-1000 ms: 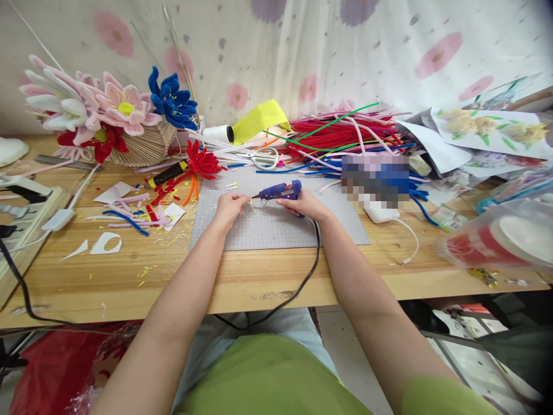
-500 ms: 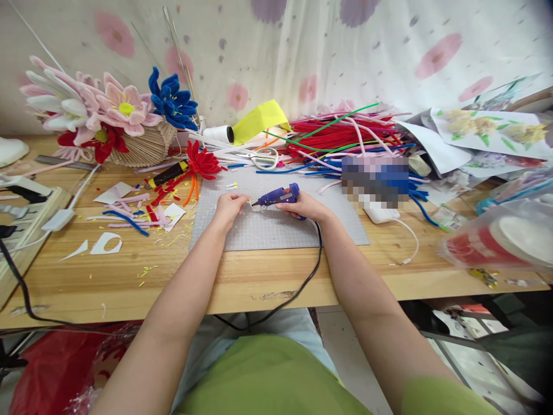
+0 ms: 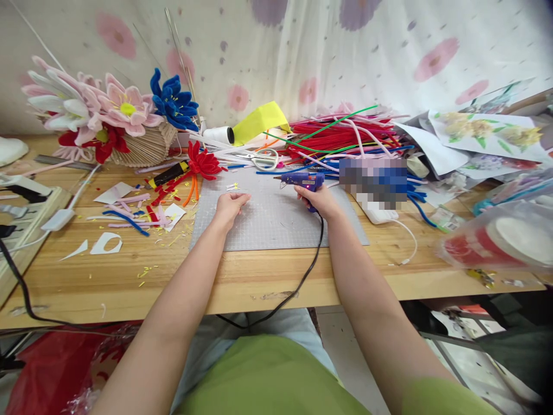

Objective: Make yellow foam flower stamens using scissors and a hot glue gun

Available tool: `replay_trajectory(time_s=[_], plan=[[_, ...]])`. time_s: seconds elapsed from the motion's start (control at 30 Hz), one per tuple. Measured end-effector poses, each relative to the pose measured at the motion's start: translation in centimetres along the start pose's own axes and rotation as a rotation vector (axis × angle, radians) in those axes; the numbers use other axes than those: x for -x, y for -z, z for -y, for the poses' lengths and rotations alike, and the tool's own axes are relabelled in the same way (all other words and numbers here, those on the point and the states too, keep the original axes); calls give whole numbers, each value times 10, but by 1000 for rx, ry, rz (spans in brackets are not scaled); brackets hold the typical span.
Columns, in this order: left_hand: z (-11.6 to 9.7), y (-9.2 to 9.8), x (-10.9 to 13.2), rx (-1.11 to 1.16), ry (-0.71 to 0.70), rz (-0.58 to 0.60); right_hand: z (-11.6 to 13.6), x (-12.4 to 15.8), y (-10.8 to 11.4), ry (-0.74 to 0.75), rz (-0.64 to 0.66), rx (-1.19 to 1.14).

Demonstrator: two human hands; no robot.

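Observation:
A blue hot glue gun (image 3: 308,181) is gripped in my right hand (image 3: 318,199), over the right part of the grey cutting mat (image 3: 276,227). Its nozzle points left and its black cord (image 3: 318,253) hangs down past the table's front edge. Over the mat's left part, my left hand (image 3: 231,208) is closed in a pinch. What its fingertips hold is too small to make out. Just beyond that hand, several tiny white and yellow pieces (image 3: 232,186) lie on the mat.
A red fuzzy flower (image 3: 204,161) and a yellow-black utility knife (image 3: 170,174) lie left of the mat, among pipe cleaner scraps (image 3: 129,214). Scissors (image 3: 265,158) and piled red pipe cleaners (image 3: 337,135) lie behind. At right stands a bagged cup (image 3: 496,239).
My right hand has drawn the glue gun right and slightly away, so the nozzle has left my left fingertips. My left hand stays nearly in place, still pinched.

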State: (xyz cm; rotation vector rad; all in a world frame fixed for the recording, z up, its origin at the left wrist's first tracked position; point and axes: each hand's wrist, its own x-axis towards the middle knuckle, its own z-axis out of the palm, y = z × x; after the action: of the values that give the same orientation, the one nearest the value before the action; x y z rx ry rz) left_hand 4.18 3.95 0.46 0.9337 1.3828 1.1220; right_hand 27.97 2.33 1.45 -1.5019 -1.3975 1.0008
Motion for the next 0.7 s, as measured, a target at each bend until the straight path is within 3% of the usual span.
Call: replay_trajectory(time_s=[0.13,0.27,0.37,0.53,0.6,0.7], plan=[[-2,1,2,82,-4,55,-10,-9,-6,-70,-196,162],[-6,2,5,168,10,85,-19,-17,-12,-4,-231,331],[-9,2,6,212,26,96,-18,-16,-10,118,-287,344],[-12,2,7,268,45,69,11,3,-11,401,-600,386],[-12,2,9,290,56,53,24,10,-25,428,-545,313],[-13,-2,12,334,78,69,33,15,-58,347,-234,68]])
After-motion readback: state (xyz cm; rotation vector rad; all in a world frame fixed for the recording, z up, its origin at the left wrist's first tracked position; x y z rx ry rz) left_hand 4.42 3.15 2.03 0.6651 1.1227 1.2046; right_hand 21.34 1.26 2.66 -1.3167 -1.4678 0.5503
